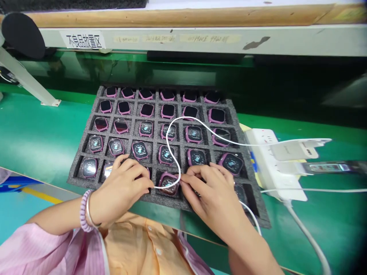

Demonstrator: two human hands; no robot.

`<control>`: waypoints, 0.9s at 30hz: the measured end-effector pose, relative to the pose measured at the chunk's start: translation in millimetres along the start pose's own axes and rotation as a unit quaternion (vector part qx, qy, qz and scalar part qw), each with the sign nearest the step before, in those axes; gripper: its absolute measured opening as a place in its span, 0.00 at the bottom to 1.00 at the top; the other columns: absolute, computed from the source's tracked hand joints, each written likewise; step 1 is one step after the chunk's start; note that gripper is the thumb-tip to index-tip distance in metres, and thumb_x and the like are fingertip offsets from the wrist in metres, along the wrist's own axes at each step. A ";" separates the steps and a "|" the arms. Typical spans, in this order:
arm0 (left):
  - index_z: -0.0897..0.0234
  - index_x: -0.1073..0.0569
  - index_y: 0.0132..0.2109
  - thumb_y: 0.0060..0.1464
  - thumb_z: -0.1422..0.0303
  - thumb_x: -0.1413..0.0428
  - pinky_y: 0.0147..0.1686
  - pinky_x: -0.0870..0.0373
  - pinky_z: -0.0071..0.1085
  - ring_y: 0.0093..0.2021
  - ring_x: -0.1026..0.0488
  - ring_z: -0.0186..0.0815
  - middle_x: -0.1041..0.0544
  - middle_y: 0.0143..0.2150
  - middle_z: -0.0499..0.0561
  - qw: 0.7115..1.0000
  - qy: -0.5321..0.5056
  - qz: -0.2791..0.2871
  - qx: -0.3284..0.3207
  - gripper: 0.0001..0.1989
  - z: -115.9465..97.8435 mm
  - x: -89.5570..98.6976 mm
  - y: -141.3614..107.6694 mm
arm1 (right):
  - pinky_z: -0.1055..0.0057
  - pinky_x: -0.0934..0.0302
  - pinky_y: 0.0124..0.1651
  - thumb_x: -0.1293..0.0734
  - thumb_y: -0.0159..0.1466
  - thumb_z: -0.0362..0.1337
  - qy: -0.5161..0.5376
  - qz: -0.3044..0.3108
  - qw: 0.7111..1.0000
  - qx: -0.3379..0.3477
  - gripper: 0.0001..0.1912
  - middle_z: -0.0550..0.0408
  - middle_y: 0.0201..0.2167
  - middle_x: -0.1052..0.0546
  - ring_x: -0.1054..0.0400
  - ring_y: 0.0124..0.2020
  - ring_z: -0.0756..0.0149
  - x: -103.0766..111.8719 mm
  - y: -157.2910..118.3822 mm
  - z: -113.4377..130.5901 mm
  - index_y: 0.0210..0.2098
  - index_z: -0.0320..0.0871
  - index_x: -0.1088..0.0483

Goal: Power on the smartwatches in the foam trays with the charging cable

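A grey foam tray (130, 131) holds rows of smartwatches with pink-purple cases, one per compartment. My left hand (126, 179) is over the tray's front left part, thumb and fingers pinched on a white charging cable (186, 117). The cable loops across the tray from the right. Between my hands sits a smartwatch (168, 184) with the cable across its face. My right hand (209, 187) is closed at that watch's right edge, fingertips together beside the cable; what they grip is hidden. Several watches, such as one smartwatch (166, 154), have lit screens; the back rows are dark.
Right of the tray lies a white power strip (265, 152) with a white charger (295, 149) and another plug in it. Cables trail from it. A metal stand (31, 78) rises at left on the green bench (43, 133). A shelf beam (200, 40) with labels crosses the back.
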State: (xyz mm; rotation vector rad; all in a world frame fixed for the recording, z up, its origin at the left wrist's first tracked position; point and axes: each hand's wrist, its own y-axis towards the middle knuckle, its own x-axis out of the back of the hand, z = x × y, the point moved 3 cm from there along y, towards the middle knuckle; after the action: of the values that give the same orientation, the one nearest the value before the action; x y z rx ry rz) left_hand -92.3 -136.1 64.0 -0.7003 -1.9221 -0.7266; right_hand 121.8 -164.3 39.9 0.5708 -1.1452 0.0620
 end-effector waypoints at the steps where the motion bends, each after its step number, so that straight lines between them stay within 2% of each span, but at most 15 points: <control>1: 0.58 0.26 0.47 0.63 0.70 0.43 0.61 0.43 0.47 0.47 0.30 0.38 0.21 0.45 0.49 0.999 0.033 0.013 -0.003 0.06 0.9 -1.2 1.1 | 0.54 0.46 0.55 0.41 0.71 0.33 0.002 0.000 1.000 0.000 0.12 0.54 0.33 0.28 0.32 0.35 0.62 0.3 0.0 -0.4 0.38 0.45 0.26; 3: 0.60 0.28 0.52 0.62 0.67 0.41 0.61 0.42 0.49 0.49 0.30 0.42 0.21 0.46 0.52 0.995 0.097 0.029 -0.013 0.12 1.8 1.2 4.6 | 0.54 0.46 0.55 0.40 0.71 0.33 0.006 -0.002 1.000 -0.001 0.11 0.54 0.33 0.28 0.31 0.35 0.63 0.7 0.1 -1.3 0.38 0.45 0.26; 5: 0.61 0.29 0.53 0.64 0.68 0.44 0.63 0.44 0.51 0.48 0.29 0.42 0.21 0.45 0.52 0.989 0.142 0.031 -0.035 0.11 1.0 6.4 8.8 | 0.54 0.45 0.55 0.40 0.71 0.33 0.009 -0.001 1.000 -0.003 0.11 0.54 0.33 0.27 0.31 0.35 0.63 1.0 0.3 -2.0 0.38 0.45 0.26; 8: 0.63 0.27 0.51 0.66 0.70 0.49 0.67 0.47 0.47 0.44 0.27 0.38 0.20 0.41 0.50 0.990 0.129 0.007 -0.063 0.10 1.9 13.3 13.2 | 0.55 0.45 0.55 0.41 0.71 0.33 0.012 -0.002 1.000 -0.005 0.11 0.54 0.33 0.27 0.31 0.35 0.63 1.2 0.4 -2.1 0.38 0.46 0.27; 10: 0.64 0.27 0.51 0.68 0.69 0.51 0.64 0.44 0.44 0.42 0.27 0.37 0.20 0.40 0.50 0.995 0.093 -0.032 -0.033 0.11 8.1 17.3 13.8 | 0.55 0.44 0.54 0.41 0.72 0.33 0.012 -0.006 1.000 -0.002 0.11 0.54 0.33 0.28 0.32 0.36 0.63 1.5 0.4 -1.6 0.38 0.45 0.27; 12: 0.64 0.26 0.51 0.70 0.67 0.53 0.57 0.39 0.40 0.40 0.28 0.36 0.20 0.39 0.50 0.998 0.030 -0.057 0.022 0.12 16.9 19.4 12.8 | 0.55 0.44 0.55 0.41 0.72 0.33 0.011 -0.010 1.000 0.001 0.11 0.53 0.34 0.28 0.32 0.36 0.62 1.4 0.4 -1.2 0.38 0.45 0.27; 15: 0.62 0.25 0.50 0.71 0.65 0.56 0.48 0.38 0.37 0.39 0.29 0.35 0.19 0.39 0.48 0.993 -0.080 -0.014 0.082 0.15 25.1 17.0 10.4 | 0.55 0.44 0.54 0.41 0.72 0.33 0.010 -0.011 1.000 -0.002 0.12 0.53 0.33 0.28 0.32 0.36 0.62 0.8 0.5 -1.1 0.38 0.45 0.27; 19: 0.59 0.23 0.47 0.72 0.63 0.57 0.53 0.46 0.43 0.40 0.31 0.36 0.19 0.39 0.47 0.984 -0.108 0.069 0.122 0.17 24.7 11.6 8.3 | 0.55 0.45 0.55 0.41 0.72 0.33 0.002 -0.004 1.000 -0.007 0.13 0.53 0.34 0.27 0.33 0.36 0.62 0.3 1.3 0.2 0.37 0.45 0.26; 27: 0.60 0.23 0.45 0.72 0.63 0.59 0.56 0.53 0.42 0.41 0.33 0.36 0.20 0.38 0.45 0.980 -0.117 0.084 0.139 0.19 24.5 8.3 10.1 | 0.52 0.54 0.59 0.39 0.71 0.32 -0.026 -0.010 0.999 -0.024 0.12 0.55 0.33 0.27 0.33 0.35 0.63 3.1 1.6 9.5 0.35 0.46 0.25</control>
State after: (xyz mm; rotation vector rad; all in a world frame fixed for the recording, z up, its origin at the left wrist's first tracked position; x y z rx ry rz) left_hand -102.1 -110.1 63.9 -0.7864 -2.0944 -0.2714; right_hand 114.6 -168.0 46.0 0.5439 -1.1878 0.0033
